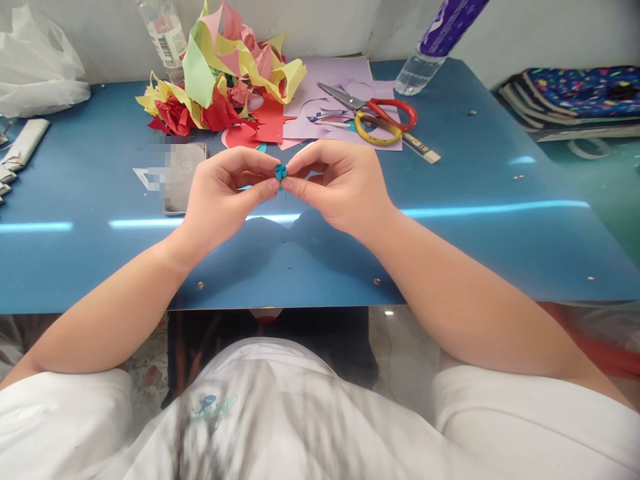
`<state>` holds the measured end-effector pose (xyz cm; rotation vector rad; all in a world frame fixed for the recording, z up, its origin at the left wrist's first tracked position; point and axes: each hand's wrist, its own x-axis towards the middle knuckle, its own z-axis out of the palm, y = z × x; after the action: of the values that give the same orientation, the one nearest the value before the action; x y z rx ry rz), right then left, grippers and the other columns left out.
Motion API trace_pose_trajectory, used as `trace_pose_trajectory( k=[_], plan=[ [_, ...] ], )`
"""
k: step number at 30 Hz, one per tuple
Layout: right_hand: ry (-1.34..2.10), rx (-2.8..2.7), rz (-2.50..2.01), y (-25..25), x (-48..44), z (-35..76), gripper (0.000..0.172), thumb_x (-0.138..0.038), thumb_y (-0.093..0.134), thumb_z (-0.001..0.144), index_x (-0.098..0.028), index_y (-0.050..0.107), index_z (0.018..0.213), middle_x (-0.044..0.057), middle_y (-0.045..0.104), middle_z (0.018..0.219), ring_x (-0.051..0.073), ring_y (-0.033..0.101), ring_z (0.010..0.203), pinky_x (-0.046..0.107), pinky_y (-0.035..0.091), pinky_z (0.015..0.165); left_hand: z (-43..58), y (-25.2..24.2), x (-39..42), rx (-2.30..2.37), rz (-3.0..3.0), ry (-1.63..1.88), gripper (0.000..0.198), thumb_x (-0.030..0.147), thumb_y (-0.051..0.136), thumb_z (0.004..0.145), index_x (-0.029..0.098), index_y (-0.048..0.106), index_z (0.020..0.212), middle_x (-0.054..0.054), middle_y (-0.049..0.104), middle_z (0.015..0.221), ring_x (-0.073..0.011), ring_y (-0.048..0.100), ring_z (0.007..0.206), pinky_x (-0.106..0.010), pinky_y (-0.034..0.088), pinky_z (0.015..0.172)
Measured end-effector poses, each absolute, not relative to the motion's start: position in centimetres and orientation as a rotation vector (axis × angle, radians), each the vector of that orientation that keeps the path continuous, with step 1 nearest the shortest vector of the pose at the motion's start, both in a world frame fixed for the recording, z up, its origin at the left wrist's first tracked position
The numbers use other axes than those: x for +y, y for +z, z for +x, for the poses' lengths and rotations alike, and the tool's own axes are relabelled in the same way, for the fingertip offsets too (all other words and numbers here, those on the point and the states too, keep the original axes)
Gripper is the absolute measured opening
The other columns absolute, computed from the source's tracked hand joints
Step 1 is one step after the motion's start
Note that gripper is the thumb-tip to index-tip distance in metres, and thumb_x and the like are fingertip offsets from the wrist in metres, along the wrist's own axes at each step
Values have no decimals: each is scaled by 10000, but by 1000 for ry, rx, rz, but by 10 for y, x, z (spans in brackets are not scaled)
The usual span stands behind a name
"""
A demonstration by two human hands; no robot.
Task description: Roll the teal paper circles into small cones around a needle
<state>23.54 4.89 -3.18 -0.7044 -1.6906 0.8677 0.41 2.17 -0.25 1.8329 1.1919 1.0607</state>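
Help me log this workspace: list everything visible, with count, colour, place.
rolled paper: 1, teal, centre
purple paper: count unclear, purple, back centre
scissors: 1, red and yellow handles, on purple paper
labelled stick: 1, dark and white, by scissors
paper scraps: many, multicoloured, back left
bottles: 2, clear, back
plastic bag: 1, white, back left
folded strips: several, grey, left edge
rectangular object: 1, grey, left of centre
speckled item: 1, dark blue, right
table: 1, blue, middle
shirt: 1, white, bottom
left hand: 1, bare, pinching rolled paper
right hand: 1, bare, pinching rolled paper
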Motion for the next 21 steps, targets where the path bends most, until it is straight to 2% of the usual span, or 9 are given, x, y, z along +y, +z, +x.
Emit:
trace_pose_trajectory(
  k=[4, 9, 14, 17, 21],
  plan=[
    [886, -1712, -713, -32, 50, 237, 220, -395, 1027, 935, -257, 868, 998, 19, 841, 978, 221, 781, 894, 385, 662, 711, 3, -2, 21, 1188, 1860, 1042, 282, 571, 858, 1043, 389, 871, 1257, -4, 941, 1289, -343, 884, 1291, -643, 766, 1110],
    [827, -1737, -743, -32, 50, 237, 232, -437, 994, 995, -250, 859, 1023, 42, 839, 1001, 227, 768, 923, 404, 667, 760, 1, 0, 23, 1164, 1936, 986, 337, 601, 838, 1059, 411, 849, 1338, -17, 939, 1264, -363, 862, 1342, -681, 748, 1131],
    [812, -1716, -743, -33, 50, 235, 265, -467, 985, 1007, -241, 845, 1004, 38, 831, 969, 223, 770, 908, 403, 664, 756, 2, -3, 27, 1158, 1955, 1036, 308, 618, 842, 1054, 409, 843, 1281, -26, 918, 1297, -349, 837, 1370, -658, 742, 1179],
    [820, -1716, -797, -34, 50, 234, 309, -536, 998, 993, -263, 853, 1002, 30, 830, 991, 232, 779, 940, 404, 691, 782, 2, -7, 26, 1126, 1958, 1106, 194, 553, 849, 1061, 401, 830, 1181, -23, 904, 1335, -327, 839, 1362, -616, 742, 1213],
    [823, -1694, -788, -34, 50, 234, 459, -681, 1021, 955, -259, 843, 981, 39, 832, 981, 232, 782, 927, 406, 692, 782, 3, -9, 20, 1114, 1933, 1161, 53, 395, 812, 1093, 367, 815, 1137, -23, 897, 1338, -299, 854, 1376, -574, 754, 1228]
  ],
)
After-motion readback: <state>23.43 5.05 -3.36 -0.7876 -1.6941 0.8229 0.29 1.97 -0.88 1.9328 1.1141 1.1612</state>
